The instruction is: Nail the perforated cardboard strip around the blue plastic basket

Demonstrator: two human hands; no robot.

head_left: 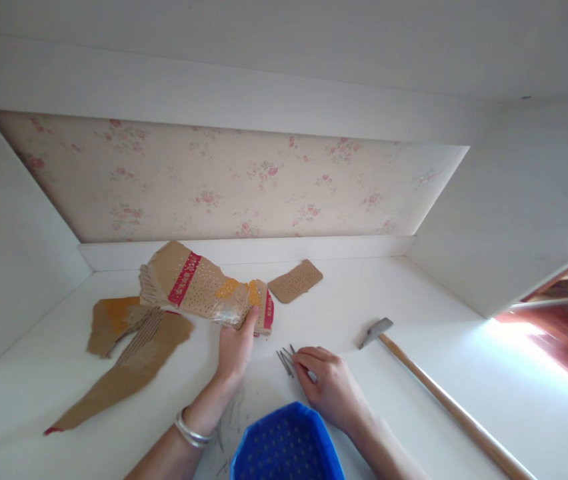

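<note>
My left hand (238, 343), a silver bangle at its wrist, grips the right end of a long torn piece of cardboard (204, 283). Rows of small holes, red printed bands, an orange patch and clear tape mark that piece. On the white surface, my right hand (327, 377) pinches its fingertips on a thin grey nail (293, 348). Several similar nails (284, 363) lie just left of those fingers. Close in front of me, between my forearms, is a blue plastic basket (289, 443) with a perforated bottom.
Torn cardboard scraps (149, 353) lie at the left, and a small perforated cardboard piece (297, 281) rests near the back. A hammer (444, 393) with a long wooden handle lies at the right. White panels enclose the space, with floral wallpaper (264, 180) behind.
</note>
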